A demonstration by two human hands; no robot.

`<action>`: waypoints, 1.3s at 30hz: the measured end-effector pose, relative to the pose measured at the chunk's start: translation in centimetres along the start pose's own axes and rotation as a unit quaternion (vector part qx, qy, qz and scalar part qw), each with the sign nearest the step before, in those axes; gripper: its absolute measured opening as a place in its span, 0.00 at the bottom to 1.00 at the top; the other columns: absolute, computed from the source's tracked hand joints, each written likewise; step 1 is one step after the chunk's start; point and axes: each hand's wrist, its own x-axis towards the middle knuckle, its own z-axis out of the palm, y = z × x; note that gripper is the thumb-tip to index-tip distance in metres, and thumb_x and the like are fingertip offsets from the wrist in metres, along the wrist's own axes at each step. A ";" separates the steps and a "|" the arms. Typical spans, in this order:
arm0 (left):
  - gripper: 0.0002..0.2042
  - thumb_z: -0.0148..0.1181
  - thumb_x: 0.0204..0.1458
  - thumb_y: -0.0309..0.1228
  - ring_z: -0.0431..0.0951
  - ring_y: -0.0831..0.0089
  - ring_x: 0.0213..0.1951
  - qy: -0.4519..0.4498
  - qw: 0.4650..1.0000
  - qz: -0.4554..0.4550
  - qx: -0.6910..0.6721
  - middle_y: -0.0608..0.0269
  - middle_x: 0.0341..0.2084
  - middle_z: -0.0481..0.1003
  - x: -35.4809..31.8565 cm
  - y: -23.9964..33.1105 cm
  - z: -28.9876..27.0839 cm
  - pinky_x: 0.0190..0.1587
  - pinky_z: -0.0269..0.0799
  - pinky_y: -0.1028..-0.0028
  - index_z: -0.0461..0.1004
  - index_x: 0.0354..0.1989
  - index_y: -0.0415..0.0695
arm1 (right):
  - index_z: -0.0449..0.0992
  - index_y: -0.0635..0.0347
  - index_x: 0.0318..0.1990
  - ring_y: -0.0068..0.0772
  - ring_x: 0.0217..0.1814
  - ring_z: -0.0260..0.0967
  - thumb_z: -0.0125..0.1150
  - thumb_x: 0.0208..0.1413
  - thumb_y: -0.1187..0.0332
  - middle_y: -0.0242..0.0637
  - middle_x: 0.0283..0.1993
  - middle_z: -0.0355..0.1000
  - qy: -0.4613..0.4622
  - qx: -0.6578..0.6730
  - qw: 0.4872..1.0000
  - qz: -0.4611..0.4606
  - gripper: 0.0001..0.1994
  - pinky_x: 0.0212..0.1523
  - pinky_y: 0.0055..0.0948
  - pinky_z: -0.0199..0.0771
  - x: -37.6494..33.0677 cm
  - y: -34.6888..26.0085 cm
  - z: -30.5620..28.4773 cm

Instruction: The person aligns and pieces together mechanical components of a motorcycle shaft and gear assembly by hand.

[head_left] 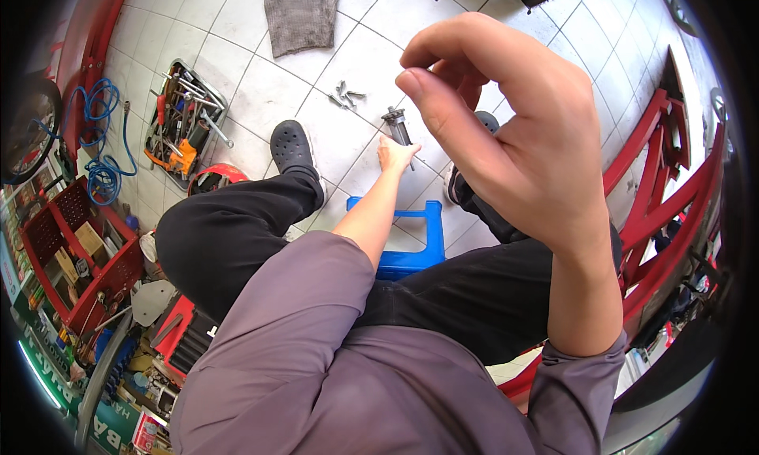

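My left hand (393, 153) reaches down to the floor between my feet. Its fingers are closed round the lower part of a dark metal cylinder (399, 128) with a wider flanged top and a thin rod end below. The hand hides part of the cylinder. My right hand (526, 123) is raised close to the camera, fingers curled in and thumb tip near the index fingertip. Nothing shows in that pinch. Several small silvery metal pieces (345, 97) lie on the tiles just beyond the cylinder, to its left.
A tray of hand tools (188, 111) lies at the left, beside a coiled blue hose (107, 139). A grey cloth (300, 16) is on the floor ahead. A blue plastic stool (413, 261) shows between my legs. Red metal frames (636, 151) stand at the right.
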 end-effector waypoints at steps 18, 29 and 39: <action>0.39 0.75 0.27 0.41 0.77 0.52 0.44 0.097 0.992 0.081 0.017 0.45 0.39 0.75 -1.4 1.5 -6.1 0.49 0.72 0.63 0.62 0.49 0.39 | 0.75 0.61 0.27 0.46 0.27 0.74 0.56 0.51 0.65 0.44 0.23 0.74 0.051 -0.115 0.992 -0.034 0.09 0.32 0.40 0.75 -0.5 0.0 -0.5; 0.31 0.72 0.28 0.35 0.77 0.53 0.37 0.044 0.850 0.433 0.298 0.50 0.30 0.75 -6.5 9.1 -14.0 0.41 0.73 0.61 0.63 0.44 0.44 | 0.76 0.59 0.33 0.45 0.31 0.75 0.57 0.54 0.61 0.43 0.26 0.75 0.028 -0.157 0.986 0.038 0.10 0.35 0.38 0.74 -1.2 1.2 -3.5; 0.31 0.74 0.29 0.31 0.75 0.63 0.39 0.077 0.736 0.661 0.124 0.56 0.39 0.74 -21.4 18.5 -28.5 0.45 0.73 0.67 0.64 0.45 0.42 | 0.74 0.65 0.40 0.45 0.41 0.73 0.48 0.60 0.45 0.49 0.36 0.75 -0.029 -0.101 0.970 0.218 0.27 0.43 0.39 0.70 -1.2 3.0 -4.2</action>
